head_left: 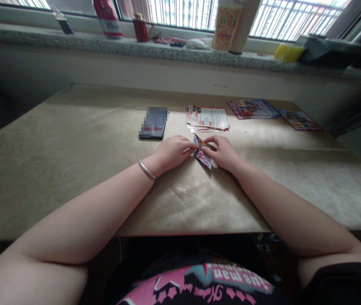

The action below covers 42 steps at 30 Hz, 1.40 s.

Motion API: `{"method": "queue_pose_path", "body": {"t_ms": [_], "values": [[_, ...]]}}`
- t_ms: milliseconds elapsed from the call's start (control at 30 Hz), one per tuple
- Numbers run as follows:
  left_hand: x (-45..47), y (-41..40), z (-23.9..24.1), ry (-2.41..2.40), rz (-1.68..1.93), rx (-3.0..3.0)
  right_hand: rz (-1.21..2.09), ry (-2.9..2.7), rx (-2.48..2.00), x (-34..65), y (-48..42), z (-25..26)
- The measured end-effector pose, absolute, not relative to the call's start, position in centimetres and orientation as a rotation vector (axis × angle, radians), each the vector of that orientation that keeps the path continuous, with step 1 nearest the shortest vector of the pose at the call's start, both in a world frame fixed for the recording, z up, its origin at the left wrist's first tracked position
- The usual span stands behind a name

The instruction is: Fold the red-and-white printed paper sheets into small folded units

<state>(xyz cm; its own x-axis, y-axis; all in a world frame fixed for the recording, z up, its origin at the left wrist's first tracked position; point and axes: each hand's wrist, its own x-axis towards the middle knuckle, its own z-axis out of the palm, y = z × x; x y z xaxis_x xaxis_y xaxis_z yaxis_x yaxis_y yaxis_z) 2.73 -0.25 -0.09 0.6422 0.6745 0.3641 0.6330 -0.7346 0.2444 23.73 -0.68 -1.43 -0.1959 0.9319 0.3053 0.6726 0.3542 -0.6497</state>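
Observation:
A small piece of folded printed paper (203, 157), with pointed ends and pink lettering, is held just over the table between both hands. My left hand (177, 150), a silver bangle on its wrist, grips the paper's left side with its fingers closed. On the right side, my right hand (224, 152) pinches the paper between thumb and fingers. The fingertips of both hands nearly meet at the paper's middle. Parts of its folds are hidden behind the fingers.
Beyond the hands lie a dark phone (153, 123) and a stack of printed cards (212, 117). Colourful leaflets (253, 109) and another pile (302, 120) rest at the back right. The windowsill (180, 53) bears a red bottle (108, 19), a patterned cup (226, 25) and a yellow item (290, 53).

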Motion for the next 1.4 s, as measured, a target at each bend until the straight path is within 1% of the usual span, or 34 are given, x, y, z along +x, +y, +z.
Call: {"method": "queue_pose_path", "body": {"t_ms": [67, 133, 233, 333, 433, 500, 633, 733, 833, 967, 1233, 1300, 1400], "values": [[2.8, -0.5, 0.0, 1.178, 0.683, 2.711, 0.663, -1.882, -1.340, 23.6, -0.9, -1.3], [2.8, -0.6, 0.0, 1.230, 0.700, 2.664, 0.762, -1.836, -1.315, 23.6, -1.1, -1.2], [2.8, -0.7, 0.0, 1.186, 0.708, 2.659, 0.811, -1.782, -1.314, 23.6, -1.2, -1.1], [2.8, -0.7, 0.1, 1.015, 0.704, 2.700, 0.860, -1.692, -1.336, 23.7, -1.0, -1.0], [2.8, -0.8, 0.3, 0.890, 0.724, 2.727, 0.798, -1.613, -1.366, 24.1, -0.8, -0.7], [2.8, -0.9, 0.3, 0.875, 0.771, 2.738, 0.651, -1.597, -1.367, 24.5, -0.9, -0.4], [2.9, -1.0, 0.3, 0.857, 0.901, 2.754, 0.250, -1.703, -1.352, 25.0, -1.3, 0.4], [3.0, -0.9, 0.2, 0.905, 0.962, 2.750, 0.109, -1.879, -1.323, 24.9, -1.6, 0.6], [2.9, -0.9, 0.2, 1.008, 0.987, 2.740, 0.174, -1.998, -1.222, 24.6, -1.6, 0.2], [2.8, -0.8, 0.2, 1.109, 0.988, 2.741, 0.449, -2.034, -1.142, 24.4, -1.6, -0.5], [2.7, -0.3, -0.3, 1.035, 0.753, 2.873, 0.705, -2.143, -1.175, 24.5, -2.2, 0.2], [2.7, -0.3, -0.4, 0.994, 0.729, 2.907, 0.676, -2.139, -1.223, 24.7, -2.0, 0.1], [2.8, -0.5, -0.3, 0.912, 0.685, 2.964, 0.450, -2.200, -1.294, 25.0, -1.4, -0.3]]}}
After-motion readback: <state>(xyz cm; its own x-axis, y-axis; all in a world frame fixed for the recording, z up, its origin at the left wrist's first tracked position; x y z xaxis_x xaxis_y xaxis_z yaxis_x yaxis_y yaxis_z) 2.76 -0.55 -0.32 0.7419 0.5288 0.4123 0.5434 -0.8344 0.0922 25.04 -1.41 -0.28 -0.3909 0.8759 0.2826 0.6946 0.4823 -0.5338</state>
